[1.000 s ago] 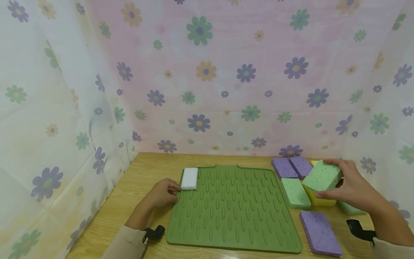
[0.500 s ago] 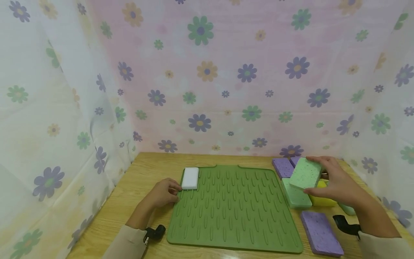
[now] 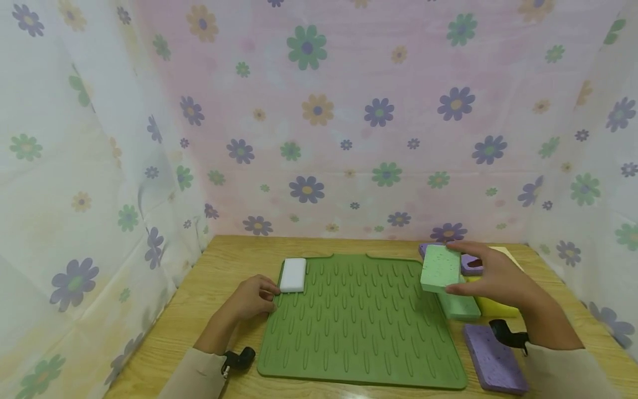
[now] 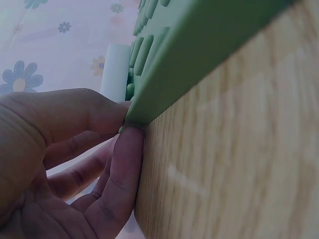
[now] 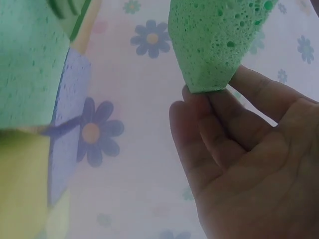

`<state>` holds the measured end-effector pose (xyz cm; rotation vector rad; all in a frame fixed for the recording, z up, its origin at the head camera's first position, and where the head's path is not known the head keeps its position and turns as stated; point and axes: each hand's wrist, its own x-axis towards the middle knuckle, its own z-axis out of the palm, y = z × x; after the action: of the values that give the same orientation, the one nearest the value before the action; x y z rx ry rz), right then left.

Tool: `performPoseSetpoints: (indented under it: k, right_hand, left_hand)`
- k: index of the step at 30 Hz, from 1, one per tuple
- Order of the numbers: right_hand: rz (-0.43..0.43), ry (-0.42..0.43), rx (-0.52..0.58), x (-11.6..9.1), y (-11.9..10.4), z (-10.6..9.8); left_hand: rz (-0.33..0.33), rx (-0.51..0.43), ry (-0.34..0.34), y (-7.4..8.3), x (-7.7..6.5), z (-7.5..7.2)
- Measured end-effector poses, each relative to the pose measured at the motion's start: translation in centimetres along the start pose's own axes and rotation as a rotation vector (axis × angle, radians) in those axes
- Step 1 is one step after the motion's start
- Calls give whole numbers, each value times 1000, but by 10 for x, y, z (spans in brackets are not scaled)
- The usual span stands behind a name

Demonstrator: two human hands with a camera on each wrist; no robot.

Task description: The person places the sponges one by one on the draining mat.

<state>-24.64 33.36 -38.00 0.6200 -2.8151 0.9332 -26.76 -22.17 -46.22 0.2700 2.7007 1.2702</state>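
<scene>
A green sponge is held up by my right hand, thumb and fingers gripping its edges, above the right side of a green ridged mat. The right wrist view shows the fingertips against the porous sponge. My left hand is at the mat's left edge. Up close in the left wrist view, its fingers pinch the mat's rim. Just beyond them a white rectangular block lies in the mat's far left corner.
Right of the mat lie another green sponge, a yellow sponge and purple sponges, partly behind the right hand. One purple sponge lies nearer the front. Flowered cloth walls in the wooden table at the back and sides.
My right hand has carried the green sponge leftward from over the sponge group to the mat's right edge. The left hand has stayed in place.
</scene>
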Motion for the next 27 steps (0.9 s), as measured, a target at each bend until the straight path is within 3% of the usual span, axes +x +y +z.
performPoseSetpoints:
  k: [10, 18, 27]
  right_hand:
    - [-61, -30, 61, 22, -13, 14]
    - [-122, 26, -22, 37, -24, 30]
    - [-128, -19, 107, 52, -37, 42]
  left_hand:
    - [-2, -4, -3, 1, 1, -1]
    - [-1, -7, -5, -2, 2, -1]
    - [-3, -2, 0, 1, -1, 0]
